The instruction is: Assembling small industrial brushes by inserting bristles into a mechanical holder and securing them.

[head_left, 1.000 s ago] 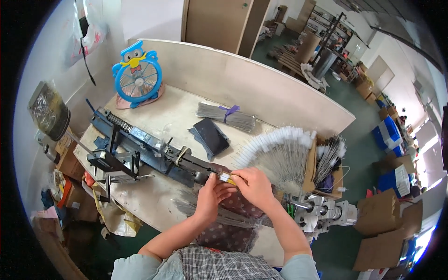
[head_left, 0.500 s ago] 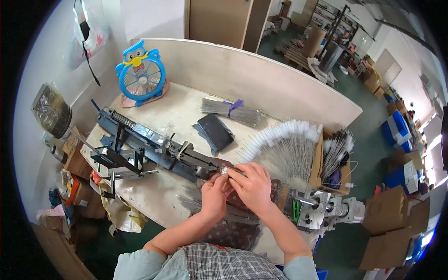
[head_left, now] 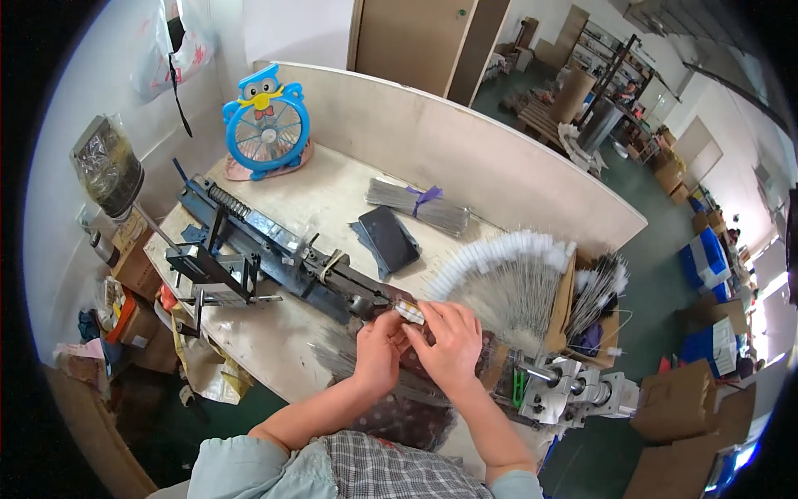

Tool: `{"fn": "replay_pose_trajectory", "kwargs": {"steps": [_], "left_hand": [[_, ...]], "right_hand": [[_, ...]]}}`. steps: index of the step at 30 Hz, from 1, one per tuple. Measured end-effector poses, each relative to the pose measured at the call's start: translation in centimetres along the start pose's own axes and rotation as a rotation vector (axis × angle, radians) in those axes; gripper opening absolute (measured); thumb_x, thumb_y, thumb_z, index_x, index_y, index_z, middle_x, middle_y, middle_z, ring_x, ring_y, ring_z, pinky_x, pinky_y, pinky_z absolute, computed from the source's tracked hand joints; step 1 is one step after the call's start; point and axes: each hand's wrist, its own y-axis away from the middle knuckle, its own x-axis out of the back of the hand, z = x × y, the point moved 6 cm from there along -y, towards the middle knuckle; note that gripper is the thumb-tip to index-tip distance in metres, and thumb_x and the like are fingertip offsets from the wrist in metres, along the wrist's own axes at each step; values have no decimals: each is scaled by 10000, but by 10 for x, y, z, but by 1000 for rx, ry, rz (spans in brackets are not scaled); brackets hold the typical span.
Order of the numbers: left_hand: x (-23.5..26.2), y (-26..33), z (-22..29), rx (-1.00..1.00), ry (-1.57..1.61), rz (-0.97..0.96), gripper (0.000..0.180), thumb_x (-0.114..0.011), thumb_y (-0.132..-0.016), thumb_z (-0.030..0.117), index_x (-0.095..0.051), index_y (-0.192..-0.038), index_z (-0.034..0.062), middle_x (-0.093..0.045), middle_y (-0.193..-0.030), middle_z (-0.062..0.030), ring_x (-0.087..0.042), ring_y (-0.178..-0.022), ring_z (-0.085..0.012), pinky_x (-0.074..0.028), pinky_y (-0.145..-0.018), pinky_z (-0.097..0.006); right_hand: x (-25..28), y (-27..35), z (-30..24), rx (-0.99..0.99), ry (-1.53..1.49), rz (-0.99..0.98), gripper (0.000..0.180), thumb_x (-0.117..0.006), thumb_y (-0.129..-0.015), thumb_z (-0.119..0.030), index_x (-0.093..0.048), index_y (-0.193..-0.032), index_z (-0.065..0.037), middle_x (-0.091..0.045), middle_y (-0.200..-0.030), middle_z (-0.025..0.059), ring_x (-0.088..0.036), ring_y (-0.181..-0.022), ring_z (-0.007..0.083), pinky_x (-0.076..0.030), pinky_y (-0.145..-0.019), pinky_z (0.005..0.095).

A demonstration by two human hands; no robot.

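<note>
My left hand and my right hand are close together at the near end of a long dark metal fixture. Both have bent, closed fingers. A small white-and-yellow piece shows at the fingertips of my right hand; whether it is held or wrapped round a finger is unclear. The fingers of my left hand are pinched just beside it, and what they hold is hidden. Below the hands lie loose thin metal wires and a dark dotted cloth.
Wire brushes with white tips fan out at right, beside a cardboard box. A silver clamp-like machine stands at the near right. Behind are a phone, a purple-tied wire bundle and a blue fan. A lamp rises at left.
The view has shifted slightly. My hands remain together by the fixture's end; the fingers of my right hand have turned a little, and more of the white-and-yellow piece shows.
</note>
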Motion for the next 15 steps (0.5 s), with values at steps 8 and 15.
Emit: {"fn": "replay_pose_trajectory", "kwargs": {"steps": [8, 15], "left_hand": [[2, -1, -4, 8, -34, 16, 91, -531, -887, 89, -579, -901, 13, -613, -840, -46, -599, -785, -115, -491, -723, -277], [5, -6, -5, -9, -53, -46, 103, -536, -888, 94, -583, -934, 14, -607, -901, -39, -590, -794, -104, -488, -740, -267]], "right_hand": [[6, 4, 2, 1, 60, 52, 292, -750, -674, -185, -692, -945, -92, -643, -938, 10, -578, -911, 212, -428, -776, 346], [-1, 4, 4, 56, 28, 33, 262, -741, -683, -176, -702, -937, -122, -638, -935, 16, -580, -896, 220, -427, -772, 348]]}}
